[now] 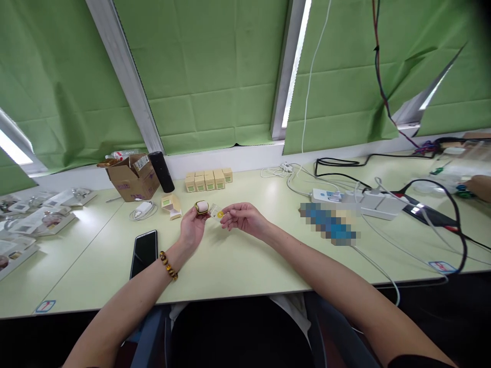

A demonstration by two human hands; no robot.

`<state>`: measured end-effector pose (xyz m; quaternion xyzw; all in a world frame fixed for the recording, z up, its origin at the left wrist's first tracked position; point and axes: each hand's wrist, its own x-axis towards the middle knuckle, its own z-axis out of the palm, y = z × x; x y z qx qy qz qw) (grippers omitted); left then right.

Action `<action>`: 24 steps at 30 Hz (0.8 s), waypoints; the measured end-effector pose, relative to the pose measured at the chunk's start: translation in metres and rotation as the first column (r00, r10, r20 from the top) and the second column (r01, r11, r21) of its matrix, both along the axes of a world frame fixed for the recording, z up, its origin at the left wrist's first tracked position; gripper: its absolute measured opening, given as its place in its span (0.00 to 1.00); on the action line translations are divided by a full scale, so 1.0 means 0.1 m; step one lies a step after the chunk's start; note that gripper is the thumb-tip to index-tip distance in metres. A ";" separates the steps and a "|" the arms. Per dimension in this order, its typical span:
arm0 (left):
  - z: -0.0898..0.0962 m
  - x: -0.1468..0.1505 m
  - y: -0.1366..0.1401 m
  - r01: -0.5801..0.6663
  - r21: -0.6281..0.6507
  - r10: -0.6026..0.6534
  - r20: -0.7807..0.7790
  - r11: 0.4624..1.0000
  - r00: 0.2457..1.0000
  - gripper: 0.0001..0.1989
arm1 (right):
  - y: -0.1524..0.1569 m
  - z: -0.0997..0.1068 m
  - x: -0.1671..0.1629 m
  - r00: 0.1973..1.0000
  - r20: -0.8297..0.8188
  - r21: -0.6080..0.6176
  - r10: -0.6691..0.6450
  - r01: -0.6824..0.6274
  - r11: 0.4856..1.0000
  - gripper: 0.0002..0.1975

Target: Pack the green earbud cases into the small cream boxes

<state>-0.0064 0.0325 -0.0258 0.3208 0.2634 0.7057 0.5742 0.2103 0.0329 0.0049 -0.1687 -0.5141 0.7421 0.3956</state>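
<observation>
My left hand (193,227), with a beaded bracelet at the wrist, is closed on a small rounded object with a pale pink top and a dark, yellow-green rim (202,206). Between fingers and thumb, my right hand (245,220) pinches a small clear plastic packet with a yellow round mark (217,212). The packet is right beside the rounded object, and both are held above the table. What the packet contains is too small to make out. Left of my hands lies an opened small cardboard box (171,206).
Several small tan boxes (209,181) stand in rows by the wall. A phone (144,251), a white charger (143,208), a carton (134,179) and a black cylinder (161,172) are on the left. Power strips (376,205) and tangled cables occupy the right, near a blurred blue patch.
</observation>
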 end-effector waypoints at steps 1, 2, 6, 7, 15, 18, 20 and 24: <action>0.00 0.00 0.00 -0.003 0.006 0.003 -0.001 1.000 1.000 0.07 | -0.01 0.00 0.00 1.000 -0.012 0.009 0.009 -0.009 1.000 0.18; 0.00 0.00 0.00 -0.004 0.010 0.005 -0.004 1.000 1.000 0.07 | -0.02 -0.01 -0.01 1.000 -0.025 0.022 0.016 -0.015 1.000 0.18; -0.02 -0.02 0.02 0.001 -0.002 -0.001 -0.029 1.000 1.000 0.07 | -0.04 -0.02 -0.05 0.993 -0.122 0.083 0.007 0.004 0.997 0.17; -0.03 -0.03 0.02 0.004 -0.008 -0.004 -0.036 1.000 0.999 0.07 | -0.05 -0.02 -0.06 0.989 -0.147 0.094 0.000 0.014 0.995 0.18; -0.04 -0.05 0.02 0.006 -0.025 -0.008 -0.046 1.000 0.999 0.07 | -0.10 0.03 -0.07 0.973 -0.230 0.168 0.005 0.035 0.985 0.17; -0.03 -0.04 0.01 0.010 -0.025 -0.011 -0.037 1.000 0.999 0.07 | -0.09 0.01 -0.07 0.973 -0.231 0.185 0.025 0.019 0.983 0.17; -0.03 -0.04 0.01 0.012 -0.019 -0.012 -0.036 1.000 0.999 0.07 | -0.08 -0.01 -0.06 0.975 -0.219 0.204 0.042 0.004 0.979 0.17; -0.02 -0.03 0.01 0.006 -0.008 -0.007 -0.036 1.000 0.999 0.07 | -0.07 -0.04 -0.06 0.981 -0.186 0.246 0.048 -0.001 0.969 0.16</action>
